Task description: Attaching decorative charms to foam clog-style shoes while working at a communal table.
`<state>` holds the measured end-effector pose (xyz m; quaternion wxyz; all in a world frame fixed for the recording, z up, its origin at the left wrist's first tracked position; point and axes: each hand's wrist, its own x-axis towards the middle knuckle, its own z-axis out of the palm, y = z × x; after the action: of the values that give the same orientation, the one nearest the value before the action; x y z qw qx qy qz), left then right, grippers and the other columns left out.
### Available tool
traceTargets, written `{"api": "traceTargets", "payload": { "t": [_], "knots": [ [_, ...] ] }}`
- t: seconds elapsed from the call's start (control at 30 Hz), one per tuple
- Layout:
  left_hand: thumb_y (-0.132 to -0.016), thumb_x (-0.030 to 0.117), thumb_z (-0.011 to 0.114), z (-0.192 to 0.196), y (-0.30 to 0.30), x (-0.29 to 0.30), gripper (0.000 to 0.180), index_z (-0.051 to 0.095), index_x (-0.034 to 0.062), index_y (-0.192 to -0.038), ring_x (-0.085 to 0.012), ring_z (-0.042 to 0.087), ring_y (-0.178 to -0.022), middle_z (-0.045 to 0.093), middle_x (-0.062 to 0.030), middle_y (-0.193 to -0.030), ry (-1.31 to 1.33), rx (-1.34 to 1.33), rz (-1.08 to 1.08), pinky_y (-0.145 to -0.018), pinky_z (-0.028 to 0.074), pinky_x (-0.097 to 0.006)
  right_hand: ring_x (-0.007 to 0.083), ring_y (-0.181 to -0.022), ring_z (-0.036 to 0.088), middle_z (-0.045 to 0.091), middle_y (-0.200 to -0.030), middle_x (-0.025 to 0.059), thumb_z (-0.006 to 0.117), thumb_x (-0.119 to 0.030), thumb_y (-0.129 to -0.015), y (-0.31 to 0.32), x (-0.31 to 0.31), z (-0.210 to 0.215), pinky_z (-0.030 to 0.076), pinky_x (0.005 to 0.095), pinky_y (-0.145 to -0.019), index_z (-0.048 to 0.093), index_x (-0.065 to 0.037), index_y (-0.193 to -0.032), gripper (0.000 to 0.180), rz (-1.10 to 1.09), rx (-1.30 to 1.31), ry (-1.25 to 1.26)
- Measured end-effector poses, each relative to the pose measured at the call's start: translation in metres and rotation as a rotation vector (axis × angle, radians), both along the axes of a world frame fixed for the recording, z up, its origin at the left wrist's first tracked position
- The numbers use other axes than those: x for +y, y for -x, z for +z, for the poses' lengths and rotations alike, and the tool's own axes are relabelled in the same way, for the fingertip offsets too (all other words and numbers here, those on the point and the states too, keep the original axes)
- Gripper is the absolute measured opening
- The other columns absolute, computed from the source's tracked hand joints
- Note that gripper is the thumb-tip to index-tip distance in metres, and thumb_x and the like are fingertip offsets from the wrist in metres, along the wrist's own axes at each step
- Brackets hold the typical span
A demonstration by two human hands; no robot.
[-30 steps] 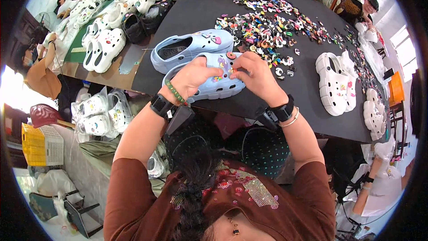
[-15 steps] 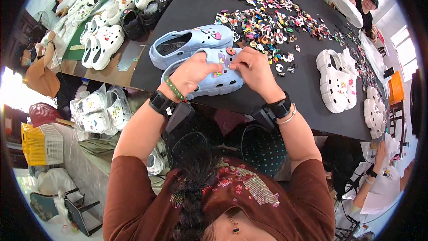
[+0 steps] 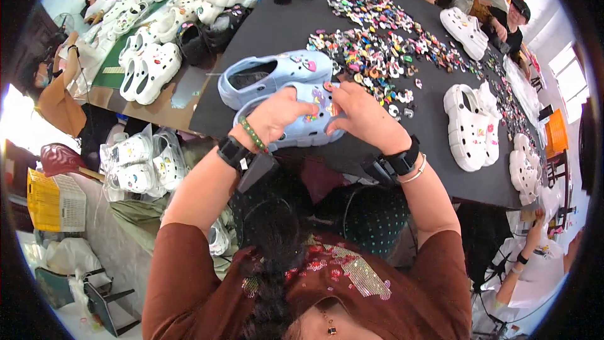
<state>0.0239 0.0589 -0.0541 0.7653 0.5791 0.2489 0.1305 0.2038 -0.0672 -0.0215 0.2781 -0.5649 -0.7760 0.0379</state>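
1. The near pale-blue foam clog (image 3: pixel 296 127) lies at the front edge of the black table (image 3: pixel 277 28), touching its twin, a second pale-blue foam clog (image 3: pixel 277 75), just behind.
2. The left hand (image 3: pixel 279 115) grips its near side, fingers curled over the upper.
3. The right hand (image 3: pixel 363 118) pinches its toe end.
4. A heap of small colourful shoe charms (image 3: pixel 384 44) lies beyond; a chunky white clog pair (image 3: pixel 472 124) sits to the right.

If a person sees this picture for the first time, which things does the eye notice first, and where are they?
At the centre, the left hand and the right hand hold a light blue clog at the near edge of the black table, with a second light blue clog lying just behind it. Beyond them, a wide scatter of small colourful charms covers the table's middle, and a pair of white clogs lies to the right.
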Motion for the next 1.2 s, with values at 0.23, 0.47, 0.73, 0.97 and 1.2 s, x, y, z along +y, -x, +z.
{"api": "traceTargets", "payload": {
  "t": [0.23,0.47,0.73,0.97,1.2],
  "knots": [
    [-0.078,0.007,0.068,0.003,0.001,-0.007,0.041,0.063,0.0025,-0.118,-0.0159,0.062,-0.091,0.068,-0.0051,-0.104,-0.074,-0.042,-0.007,-0.080,0.048,-0.031,0.0361,-0.101,0.059,0.060,-0.105,0.0182,0.074,-0.021,-0.077,-0.009,0.007,0.010,0.049,0.0434,-0.087,0.058,0.002,-0.105,0.039,0.130,-0.183,0.047],
    [-0.079,0.005,0.070,0.005,0.004,-0.009,0.036,0.061,-0.0018,-0.114,-0.0151,0.062,-0.090,0.069,-0.0061,-0.101,-0.043,-0.001,0.021,-0.077,0.048,-0.030,0.0380,-0.101,0.057,0.060,-0.108,0.0187,0.067,-0.018,-0.085,-0.006,0.008,0.013,0.047,0.0450,-0.089,0.057,0.000,-0.095,0.023,0.199,-0.186,0.006],
    [-0.078,0.006,0.068,0.020,0.003,-0.013,0.035,0.064,-0.0026,-0.112,-0.0156,0.062,-0.088,0.068,-0.0069,-0.101,-0.063,-0.001,-0.013,-0.076,0.047,-0.029,0.0376,-0.101,0.060,0.061,-0.099,0.0174,0.064,-0.012,-0.087,-0.021,0.014,0.012,0.049,0.0450,-0.086,0.056,-0.002,-0.090,0.014,0.242,-0.155,0.050],
    [-0.083,0.009,0.070,0.007,0.001,-0.010,0.035,0.062,-0.0013,-0.116,-0.0147,0.063,-0.091,0.069,-0.0055,-0.104,-0.107,0.043,0.003,-0.081,0.048,-0.029,0.0369,-0.104,0.061,0.065,-0.109,0.0181,0.061,-0.020,-0.091,-0.029,0.022,0.014,0.050,0.0453,-0.087,0.060,-0.005,-0.096,0.016,0.258,-0.092,0.199],
    [-0.082,0.008,0.071,0.019,0.008,-0.012,0.040,0.061,-0.0016,-0.119,-0.0148,0.062,-0.095,0.067,-0.0062,-0.107,-0.125,0.063,0.043,-0.082,0.047,-0.029,0.0352,-0.098,0.063,0.064,-0.096,0.0174,0.065,-0.023,-0.087,-0.012,0.017,0.014,0.051,0.0425,-0.084,0.057,-0.003,-0.091,0.023,0.300,-0.222,-0.039]
  ]
}}
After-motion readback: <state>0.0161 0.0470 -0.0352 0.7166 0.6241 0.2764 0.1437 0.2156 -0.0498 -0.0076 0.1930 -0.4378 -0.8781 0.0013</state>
